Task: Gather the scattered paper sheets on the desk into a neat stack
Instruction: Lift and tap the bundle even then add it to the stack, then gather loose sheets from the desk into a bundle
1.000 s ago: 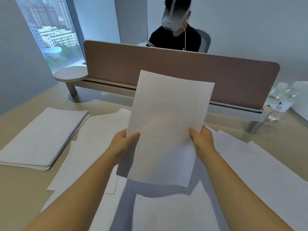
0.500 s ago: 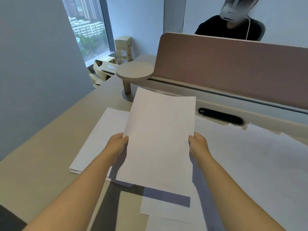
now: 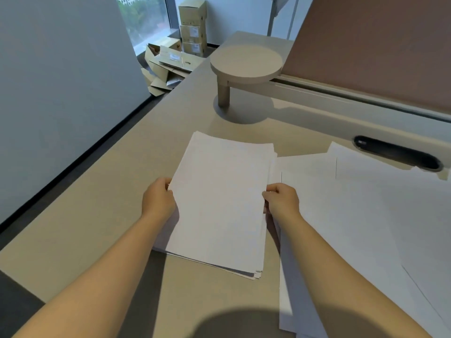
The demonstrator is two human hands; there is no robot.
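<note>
A white paper sheet [image 3: 222, 201] lies on top of the stack of paper [image 3: 253, 273] in the middle of the beige desk [image 3: 105, 215]. My left hand [image 3: 158, 200] grips the sheet's left edge and my right hand [image 3: 281, 202] pinches its right edge, both about halfway along. The stack's edges show slightly uneven at the near right corner. Several loose white sheets [image 3: 353, 215] lie overlapping on the desk to the right of the stack.
A round raised shelf on a post [image 3: 246, 63] stands behind the stack. A brown divider panel [image 3: 378, 52] runs along the back right, with a black cable slot [image 3: 397, 153] below it. Cardboard boxes [image 3: 175, 57] lie on the floor beyond the desk's left edge.
My hands carried the sheet left and down from mid-air onto the stack. My view turned left and downward, and the person behind the divider left the picture.
</note>
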